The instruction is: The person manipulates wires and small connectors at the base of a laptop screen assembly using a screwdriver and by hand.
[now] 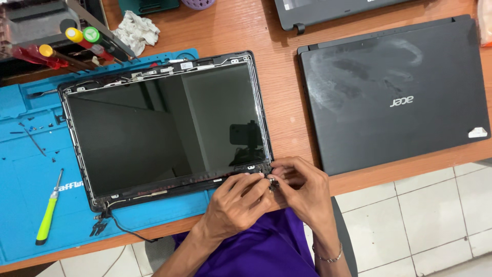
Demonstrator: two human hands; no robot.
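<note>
Clearly we have risks spread across the surface [287,110], and we take them from left to right. At nine o'clock the blue mat [31,205] carries tiny loose screws [36,128] and a green-handled screwdriver [48,213]; a sweep of our forearm could scatter those screws, we judge. At the panel's seven o'clock corner a black cable [123,228] trails off the surface edge, and a snag on it could tug the whole assembly.

The bare laptop screen panel [164,128] lies flat in its lid frame on the mat, glass up, towards the middle of the view. Its five o'clock corner is where both our hands meet, and we think the danger is greatest there: too much pressure or a twist at that corner could crack the glass or bend the thin frame.

Our left hand [238,202] comes up from six o'clock, knuckles up, fingers curled down onto the panel's lower edge. Its grip looks closed on the small metal hinge bracket [271,180] at that corner, though the fingers hide much of the part. Our right hand [302,190], a bracelet on its wrist, arches in from five o'clock with thumb and forefinger pinched together on the same bracket. If the pinch slips, the bracket may drop off the near edge to the tiled floor [435,215].

At three o'clock a closed black laptop [394,92] lies well apart, out of harm.
</note>
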